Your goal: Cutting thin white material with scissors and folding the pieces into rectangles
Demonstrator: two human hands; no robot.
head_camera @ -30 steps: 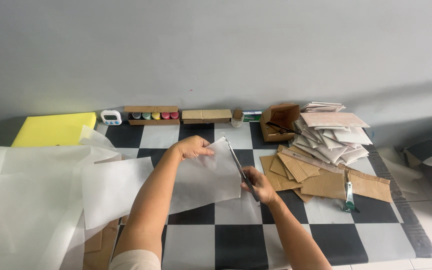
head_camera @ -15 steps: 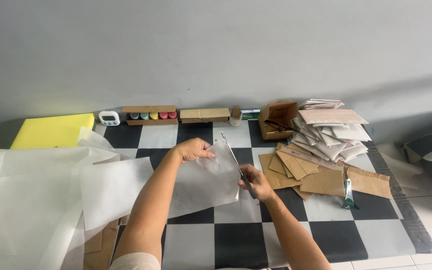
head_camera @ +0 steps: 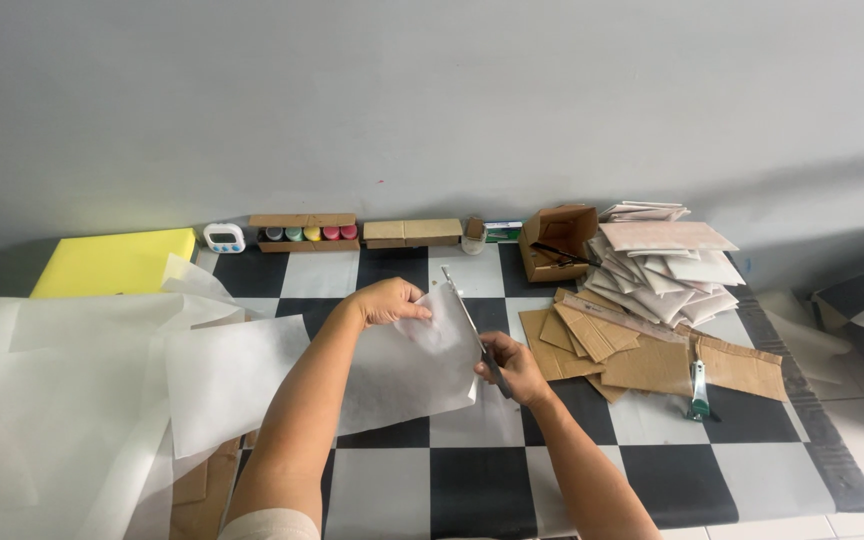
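My left hand [head_camera: 388, 300] pinches the top edge of a translucent white paper sheet [head_camera: 407, 365] and holds it up off the black-and-white checkered surface [head_camera: 472, 480]. My right hand [head_camera: 512, 370] grips the dark handle of a pair of scissors [head_camera: 472, 330]. The metal blades point up and away along the sheet's right edge. The lower part of the sheet rests on the surface between my forearms.
Large translucent paper sheets [head_camera: 62, 400] cover the left side, with a yellow pad [head_camera: 112, 262] behind them. Cardboard pieces [head_camera: 632, 350], a stack of pale envelopes [head_camera: 667, 260], a small open cardboard box [head_camera: 557, 240], a utility knife [head_camera: 698, 388], a timer [head_camera: 224, 237] and a row of paint pots [head_camera: 307, 233] lie along the back and right.
The scissors have advanced up the sheet's right edge toward its top. My left hand keeps its hold on the sheet's top edge.
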